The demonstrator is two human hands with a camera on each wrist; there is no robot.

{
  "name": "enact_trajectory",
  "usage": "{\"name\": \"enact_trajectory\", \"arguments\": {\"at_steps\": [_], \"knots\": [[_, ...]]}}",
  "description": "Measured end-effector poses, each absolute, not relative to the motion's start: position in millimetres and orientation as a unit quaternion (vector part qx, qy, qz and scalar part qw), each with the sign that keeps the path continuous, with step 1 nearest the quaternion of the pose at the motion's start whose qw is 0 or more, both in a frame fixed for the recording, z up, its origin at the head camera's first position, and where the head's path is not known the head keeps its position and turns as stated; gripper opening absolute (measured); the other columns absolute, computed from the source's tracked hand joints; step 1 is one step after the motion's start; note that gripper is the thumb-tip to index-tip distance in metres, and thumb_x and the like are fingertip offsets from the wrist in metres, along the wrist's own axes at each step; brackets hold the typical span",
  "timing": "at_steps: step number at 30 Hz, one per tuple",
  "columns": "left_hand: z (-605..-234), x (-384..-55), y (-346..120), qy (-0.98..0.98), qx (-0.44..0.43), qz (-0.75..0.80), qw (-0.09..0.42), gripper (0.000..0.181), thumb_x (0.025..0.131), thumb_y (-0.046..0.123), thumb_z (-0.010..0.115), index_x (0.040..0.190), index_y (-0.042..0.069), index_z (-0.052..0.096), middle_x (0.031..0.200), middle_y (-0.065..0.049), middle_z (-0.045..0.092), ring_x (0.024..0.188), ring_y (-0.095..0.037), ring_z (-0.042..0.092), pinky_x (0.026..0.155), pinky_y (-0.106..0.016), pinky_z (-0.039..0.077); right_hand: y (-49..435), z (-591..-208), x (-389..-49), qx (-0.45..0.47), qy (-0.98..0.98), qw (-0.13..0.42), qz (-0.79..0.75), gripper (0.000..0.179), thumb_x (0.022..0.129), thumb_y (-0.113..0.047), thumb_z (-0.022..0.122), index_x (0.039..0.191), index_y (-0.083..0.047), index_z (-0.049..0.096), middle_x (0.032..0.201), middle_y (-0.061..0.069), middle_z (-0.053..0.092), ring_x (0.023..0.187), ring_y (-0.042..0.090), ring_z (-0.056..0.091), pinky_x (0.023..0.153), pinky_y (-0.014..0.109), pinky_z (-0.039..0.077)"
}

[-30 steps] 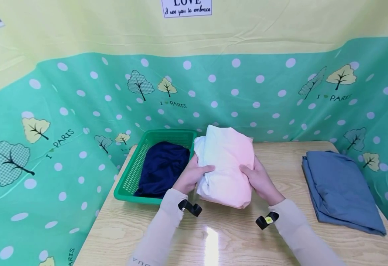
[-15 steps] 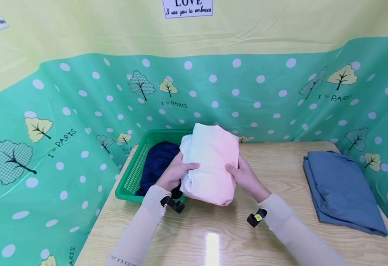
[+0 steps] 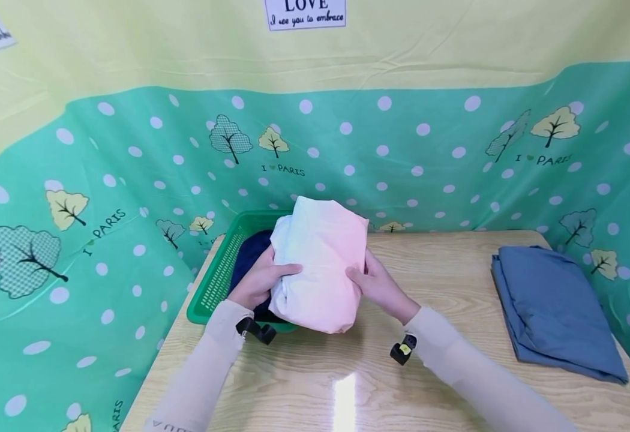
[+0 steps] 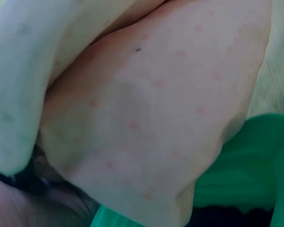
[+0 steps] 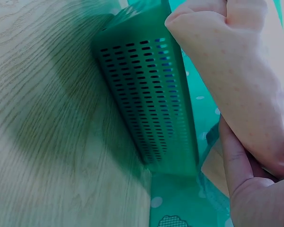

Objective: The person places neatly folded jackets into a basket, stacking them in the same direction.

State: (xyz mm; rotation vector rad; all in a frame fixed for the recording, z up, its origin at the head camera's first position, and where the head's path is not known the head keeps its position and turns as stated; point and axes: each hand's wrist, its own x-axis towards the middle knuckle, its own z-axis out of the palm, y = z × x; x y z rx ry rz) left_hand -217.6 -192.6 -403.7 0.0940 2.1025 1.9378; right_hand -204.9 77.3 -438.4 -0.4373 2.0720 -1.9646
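Between my two hands is a folded bundle of pale cloth (image 3: 320, 264), white-blue on its left and pink on its right. My left hand (image 3: 263, 277) grips its left edge, thumb on top and the other fingers hidden underneath. On the opposite edge my right hand (image 3: 382, 282) holds it the same way. The bundle is raised over the right side of a green plastic basket (image 3: 201, 306). Inside the basket lies dark navy cloth (image 3: 247, 255), partly covered from sight by the bundle and left hand. The right wrist view shows the bundle (image 5: 241, 71) above the basket's slotted wall (image 5: 146, 94).
A folded grey-blue cloth (image 3: 558, 312) lies at the right side of the wooden table (image 3: 428, 384). Patterned green and yellow fabric (image 3: 401, 150) hangs behind the table and along both sides.
Both hands have carried the pale cloth bundle leftward, from beside the basket to over its right part. More of the navy cloth is now covered from view. The grey-blue cloth has stayed put.
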Motion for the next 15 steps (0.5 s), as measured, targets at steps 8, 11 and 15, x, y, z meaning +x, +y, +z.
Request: {"name": "enact_trajectory", "arguments": {"at_steps": [8,11,15], "knots": [[-391.1,-215.3,-207.3,0.737,0.057,0.661,0.13,0.08,0.09,0.013,0.077,0.154,0.02,0.029,0.141,-0.009,0.048,0.127,-0.026,0.052,0.106,-0.035,0.048,66.6,-427.5,-207.8,-0.169,0.707,0.114,-0.677,0.051,0.109,-0.014,0.047,0.156,-0.013,0.027,0.141,0.017,0.055,0.119,0.026,0.064,0.093,0.034,0.058],[-387.3,-214.7,-212.1,0.741,0.052,0.658,0.125,0.079,0.09,0.013,0.077,0.154,0.019,0.029,0.14,-0.008,0.048,0.127,-0.026,0.052,0.106,-0.036,0.048,61.9,-424.2,-210.0,-0.173,0.711,0.109,-0.673,0.052,0.108,-0.014,0.047,0.156,-0.011,0.028,0.141,0.018,0.055,0.117,0.025,0.064,0.093,0.034,0.058],[-383.7,-214.7,-218.8,0.741,0.045,0.659,0.123,0.08,0.091,0.012,0.075,0.155,0.018,0.027,0.143,-0.008,0.045,0.13,-0.027,0.048,0.111,-0.038,0.044,56.1,-420.0,-212.7,-0.177,0.708,0.114,-0.674,0.051,0.108,-0.015,0.048,0.156,-0.013,0.029,0.14,0.016,0.057,0.117,0.025,0.065,0.093,0.035,0.058]]}}
